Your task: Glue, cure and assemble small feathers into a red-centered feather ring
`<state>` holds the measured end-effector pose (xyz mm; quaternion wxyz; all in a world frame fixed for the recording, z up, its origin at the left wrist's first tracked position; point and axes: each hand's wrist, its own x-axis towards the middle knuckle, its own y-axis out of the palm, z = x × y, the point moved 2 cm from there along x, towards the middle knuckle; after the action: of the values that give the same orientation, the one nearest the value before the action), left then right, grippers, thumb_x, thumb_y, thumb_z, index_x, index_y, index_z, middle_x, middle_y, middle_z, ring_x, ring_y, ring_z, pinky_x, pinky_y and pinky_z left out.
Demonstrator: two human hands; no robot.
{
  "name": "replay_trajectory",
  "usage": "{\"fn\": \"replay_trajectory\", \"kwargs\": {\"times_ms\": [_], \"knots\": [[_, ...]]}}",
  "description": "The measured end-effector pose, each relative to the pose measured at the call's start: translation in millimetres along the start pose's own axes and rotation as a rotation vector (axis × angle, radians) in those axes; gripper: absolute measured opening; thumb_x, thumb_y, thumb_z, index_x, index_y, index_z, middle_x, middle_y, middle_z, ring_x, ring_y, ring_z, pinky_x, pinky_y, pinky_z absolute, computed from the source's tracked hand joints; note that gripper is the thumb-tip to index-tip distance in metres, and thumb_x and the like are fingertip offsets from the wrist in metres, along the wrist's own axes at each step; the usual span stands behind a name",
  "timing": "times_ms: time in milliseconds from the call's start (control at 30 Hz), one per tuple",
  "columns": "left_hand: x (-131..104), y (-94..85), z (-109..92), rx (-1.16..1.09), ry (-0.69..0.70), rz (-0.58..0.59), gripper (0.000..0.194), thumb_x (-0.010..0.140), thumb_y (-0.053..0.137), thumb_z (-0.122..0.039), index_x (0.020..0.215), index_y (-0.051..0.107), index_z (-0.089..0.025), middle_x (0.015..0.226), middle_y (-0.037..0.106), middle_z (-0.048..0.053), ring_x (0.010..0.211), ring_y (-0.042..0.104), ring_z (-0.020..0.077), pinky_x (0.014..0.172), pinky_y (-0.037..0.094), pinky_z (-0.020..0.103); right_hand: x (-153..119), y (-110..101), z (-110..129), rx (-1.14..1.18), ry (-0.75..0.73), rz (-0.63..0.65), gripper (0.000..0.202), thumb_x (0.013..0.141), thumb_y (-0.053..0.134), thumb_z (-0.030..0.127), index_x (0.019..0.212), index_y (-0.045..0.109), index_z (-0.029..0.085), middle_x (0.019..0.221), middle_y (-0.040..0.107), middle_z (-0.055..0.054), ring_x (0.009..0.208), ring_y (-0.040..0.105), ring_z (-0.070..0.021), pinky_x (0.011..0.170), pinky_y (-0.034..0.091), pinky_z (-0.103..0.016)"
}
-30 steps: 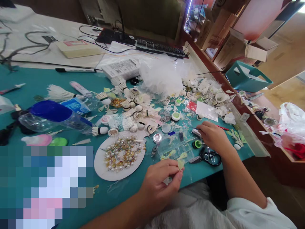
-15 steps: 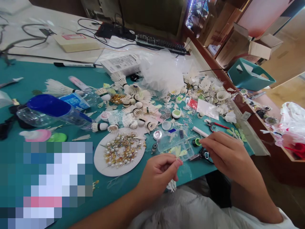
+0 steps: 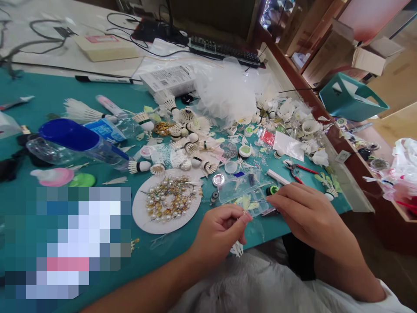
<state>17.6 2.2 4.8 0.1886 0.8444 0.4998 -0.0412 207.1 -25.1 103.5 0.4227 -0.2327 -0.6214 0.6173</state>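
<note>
Teal matting (image 3: 39, 84) spreads under the clutter, with a blue scoop (image 3: 70, 134) toward the left. Right of it, a white paper plate (image 3: 143, 219) carries gold and pearly beads (image 3: 169, 198). Beside the plate, the left hand (image 3: 216, 230) has thumb and index finger pinched closed on a small pale-green petal piece (image 3: 246, 202), which sits just above the fingertips, in front of the clear compartment box (image 3: 228, 193). Farther right, the right hand (image 3: 314, 221) has its fingertips drawn together near the green spool (image 3: 272, 190); whether they grip a thin strand, I cannot tell. It has come away from the white bar (image 3: 276, 177), leaving the red-handled pliers (image 3: 308, 169) uncovered, so both hands now seem gathered around the petal work.
</note>
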Motion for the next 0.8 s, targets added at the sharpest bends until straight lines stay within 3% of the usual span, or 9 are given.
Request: {"fn": "replay_trajectory", "kwargs": {"times_ms": [567, 667, 800], "knots": [[-1, -0.5, -2, 0.005, -0.053, 0.007, 0.027, 0.079, 0.072, -0.040, 0.069, 0.069, -0.015, 0.059, 0.064, -0.001, 0.043, 0.059, 0.0099, 0.048, 0.044, 0.020, 0, -3, 2, -0.031, 0.005, 0.024, 0.023, 0.099, 0.045, 0.005, 0.108, 0.065, 0.014, 0.088, 0.067, -0.007, 0.077, 0.061, -0.0180, 0.068, 0.046, -0.031], [-1, -0.8, -1, 0.013, -0.047, 0.005, 0.027, 0.080, 0.071, -0.040, 0.069, 0.069, -0.016, 0.056, 0.062, -0.002, 0.044, 0.060, 0.0105, 0.049, 0.046, 0.021, -4, -6, -10, -0.080, 0.064, -0.014, 0.023, 0.098, 0.048, 0.007, 0.110, 0.066, 0.016, 0.091, 0.068, -0.008, 0.079, 0.063, -0.0187, 0.069, 0.048, -0.031], [0, -1.1, -1, 0.023, -0.036, 0.007, 0.025, 0.081, 0.072, -0.038, 0.070, 0.071, -0.016, 0.053, 0.061, -0.003, 0.044, 0.061, 0.0116, 0.050, 0.048, 0.022, -9, -3, -44, -0.246, 0.205, -0.067, 0.022, 0.098, 0.051, 0.012, 0.110, 0.069, 0.016, 0.096, 0.070, -0.009, 0.085, 0.067, -0.0211, 0.072, 0.049, -0.032]]}}
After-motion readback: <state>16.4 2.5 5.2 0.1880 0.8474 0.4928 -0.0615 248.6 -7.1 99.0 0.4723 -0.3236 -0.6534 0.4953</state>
